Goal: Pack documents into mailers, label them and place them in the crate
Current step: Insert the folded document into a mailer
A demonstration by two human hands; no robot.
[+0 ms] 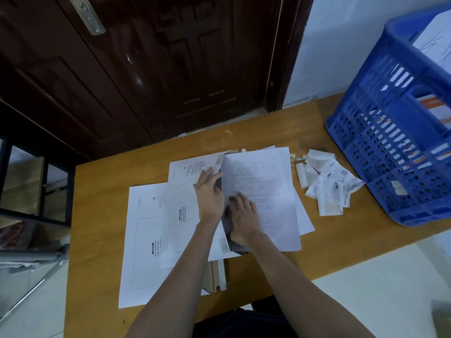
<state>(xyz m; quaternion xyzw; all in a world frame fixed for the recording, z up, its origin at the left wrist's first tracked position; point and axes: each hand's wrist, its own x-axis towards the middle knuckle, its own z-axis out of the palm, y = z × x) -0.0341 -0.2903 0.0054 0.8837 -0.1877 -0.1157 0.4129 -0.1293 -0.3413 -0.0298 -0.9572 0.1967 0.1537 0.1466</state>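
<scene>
A white mailer [185,191] lies in the middle of the table with its mouth facing right. My left hand [209,193] presses on the mailer's open edge and holds its flap up. My right hand [242,217] grips a printed document [263,191] by its left edge, which sits at the dark opening of the mailer. More sheets lie under that document. A second white mailer [144,237] lies flat to the left. A blue crate [400,132] stands at the right end of the table with mailers inside.
A heap of shipping labels and peeled backing strips [327,181] lies between the documents and the crate. Further mailers [217,274] stick out beneath the pile near the front edge. A dark wooden door stands behind the wooden table [102,215]. A black shelf frame is at left.
</scene>
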